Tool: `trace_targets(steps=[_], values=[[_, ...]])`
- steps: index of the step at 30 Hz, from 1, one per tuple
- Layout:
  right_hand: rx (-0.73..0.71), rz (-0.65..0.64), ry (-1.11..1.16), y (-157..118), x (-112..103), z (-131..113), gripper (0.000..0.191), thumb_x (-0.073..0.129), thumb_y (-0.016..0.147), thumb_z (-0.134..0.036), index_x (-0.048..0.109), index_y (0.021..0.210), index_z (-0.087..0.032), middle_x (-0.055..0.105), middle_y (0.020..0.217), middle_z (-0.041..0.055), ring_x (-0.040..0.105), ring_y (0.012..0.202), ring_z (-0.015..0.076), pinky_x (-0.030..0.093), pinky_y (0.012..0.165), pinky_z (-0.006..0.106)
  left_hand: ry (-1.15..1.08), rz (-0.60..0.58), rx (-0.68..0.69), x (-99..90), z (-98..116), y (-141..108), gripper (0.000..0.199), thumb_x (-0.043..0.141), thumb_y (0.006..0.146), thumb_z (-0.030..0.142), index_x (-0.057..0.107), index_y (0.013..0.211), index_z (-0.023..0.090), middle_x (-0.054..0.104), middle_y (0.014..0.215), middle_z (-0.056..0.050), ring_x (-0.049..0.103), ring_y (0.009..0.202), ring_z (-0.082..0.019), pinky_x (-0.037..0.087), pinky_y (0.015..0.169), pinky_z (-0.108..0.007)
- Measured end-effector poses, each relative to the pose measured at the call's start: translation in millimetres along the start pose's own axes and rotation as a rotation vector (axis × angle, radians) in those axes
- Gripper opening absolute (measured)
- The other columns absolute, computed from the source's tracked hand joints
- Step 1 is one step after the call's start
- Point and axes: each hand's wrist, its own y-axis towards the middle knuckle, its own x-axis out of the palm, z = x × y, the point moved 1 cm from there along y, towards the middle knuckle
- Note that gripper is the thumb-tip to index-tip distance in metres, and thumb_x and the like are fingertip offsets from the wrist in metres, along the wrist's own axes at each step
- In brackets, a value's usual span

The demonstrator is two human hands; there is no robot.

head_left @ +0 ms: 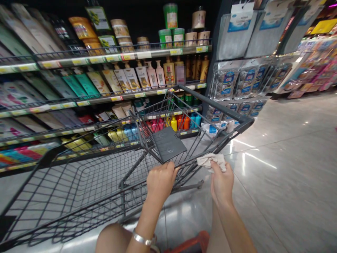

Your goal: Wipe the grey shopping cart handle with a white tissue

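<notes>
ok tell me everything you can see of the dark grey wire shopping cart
The dark grey wire shopping cart looks metal, with an open mesh basket, a flat dark panel and a thick handlebar. It stands upright on the glossy grey floor beside stocked dark shelves. The person's bare left hand grips its near side rail; the bare right hand holds a crumpled off-white cloth against that rail.

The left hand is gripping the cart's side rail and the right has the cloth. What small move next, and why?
I'd probably slide the cloth along the rail toward the handle: the right hand pinches it where it appears to meet the rail, the left hand grips farther from the handle, and nothing seems to block that stretch.
</notes>
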Motion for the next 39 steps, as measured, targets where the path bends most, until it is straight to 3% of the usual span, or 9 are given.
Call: trace_targets(steps=[5,13,19,29,33,39], values=[[-0.199,0.116,-0.197,-3.2,-5.2,-2.4,0.035,0.064,0.068,-0.034,0.056,0.096,-0.016,0.063,0.087,0.0024,0.059,0.079,0.0169,0.046,0.072,0.029,0.015,0.007,0.016,2.2,-0.6,0.2,0.029,0.045,0.091,0.038,0.059,0.074,0.019,0.064,0.063,-0.003,0.061,0.062,-0.019,0.029,0.053,-0.028],[-0.29,-0.14,-0.432,-19.5,7.5,31.8,0.026,0.056,0.074,-0.032,0.055,0.094,-0.017,0.058,0.086,0.0035,0.054,0.08,0.0186,0.042,0.075,0.03,0.031,0.016,0.022,3.6,-0.4,0.1,0.03,0.045,0.091,0.039,0.058,0.073,0.019,0.064,0.063,-0.003,0.061,0.061,-0.019,0.028,0.053,-0.029],[-0.213,-0.285,-0.5,-22.4,4.8,64.9,0.007,0.051,0.072,-0.026,0.053,0.072,-0.02,0.052,0.064,-0.0023,0.046,0.06,0.0148,0.036,0.061,0.026,0.022,0.022,0.013,2.5,-0.8,0.3,0.032,0.043,0.092,0.04,0.059,0.074,0.019,0.063,0.062,-0.003,0.06,0.062,-0.018,0.029,0.054,-0.028],[-0.047,-0.33,-0.52,-32.0,-19.7,121.6,0.012,0.051,0.066,-0.028,0.058,0.069,-0.018,0.058,0.058,-0.0009,0.05,0.056,0.0172,0.038,0.057,0.027,0.007,0.002,0.005,3.8,-0.5,1.8,0.031,0.043,0.092,0.04,0.059,0.074,0.019,0.064,0.063,-0.004,0.061,0.062,-0.018,0.029,0.053,-0.027],[-0.023,-0.276,-0.517,-24.0,-22.7,115.7,0.011,0.051,0.066,-0.029,0.055,0.069,-0.019,0.055,0.056,-0.0023,0.05,0.056,0.0172,0.037,0.056,0.027,-0.005,0.008,-0.002,3.2,0.2,1.8,0.031,0.043,0.092,0.039,0.059,0.075,0.019,0.064,0.063,-0.005,0.061,0.062,-0.019,0.029,0.054,-0.027],[-0.039,-0.106,-0.388,-11.6,2.6,72.2,0.016,0.054,0.064,-0.029,0.052,0.077,-0.02,0.056,0.067,-0.0029,0.052,0.064,0.0156,0.041,0.063,0.027,-0.05,-0.012,-0.016,0.4,1.1,1.8,0.03,0.042,0.092,0.038,0.06,0.076,0.018,0.064,0.065,-0.005,0.062,0.065,-0.019,0.031,0.055,-0.027]])
